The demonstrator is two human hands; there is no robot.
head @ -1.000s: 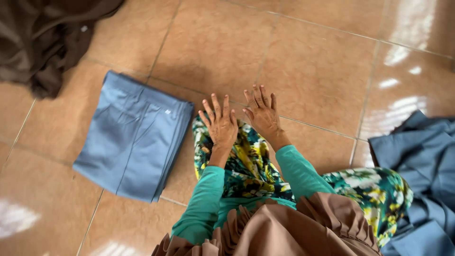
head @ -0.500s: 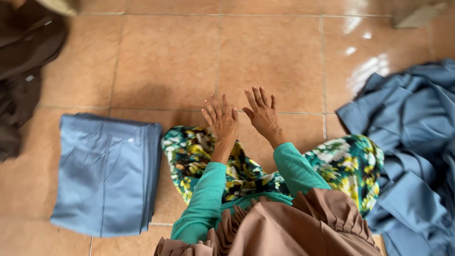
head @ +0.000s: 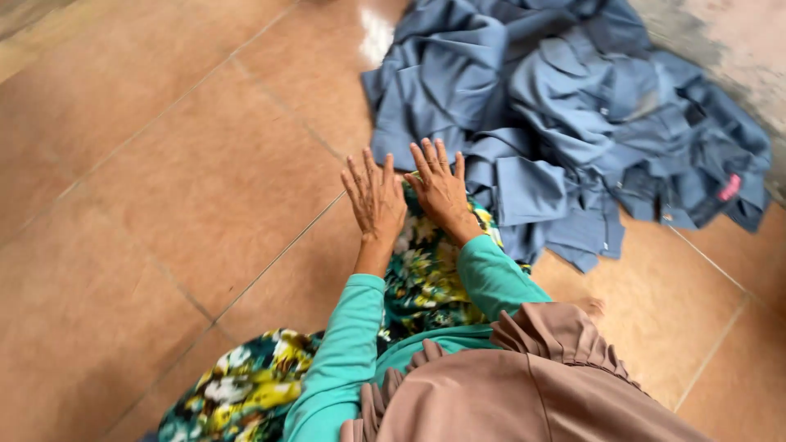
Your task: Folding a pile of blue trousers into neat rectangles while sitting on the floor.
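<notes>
My left hand [head: 374, 199] and my right hand [head: 440, 191] lie flat, palms down, fingers spread, side by side on my knee under a green, yellow and white floral skirt [head: 426, 274]. Neither hand holds anything. Just beyond my right fingertips lies a crumpled heap of blue-grey garments [head: 573, 115] on the floor, its near edge almost touching that hand. My sleeves are teal, and a brown pleated cloth [head: 524, 385] hangs below them.
The floor is of large orange-brown tiles [head: 164, 213] with pale grout lines. A small pink tag [head: 729, 187] shows on the right edge of the heap. A rough grey wall base [head: 737, 41] runs along the top right.
The view has swung to the right: the folded blue stack and the dark cloth at the left have left the frame, and the blue-grey heap now fills the upper right. My hands stay flat on my knee.
</notes>
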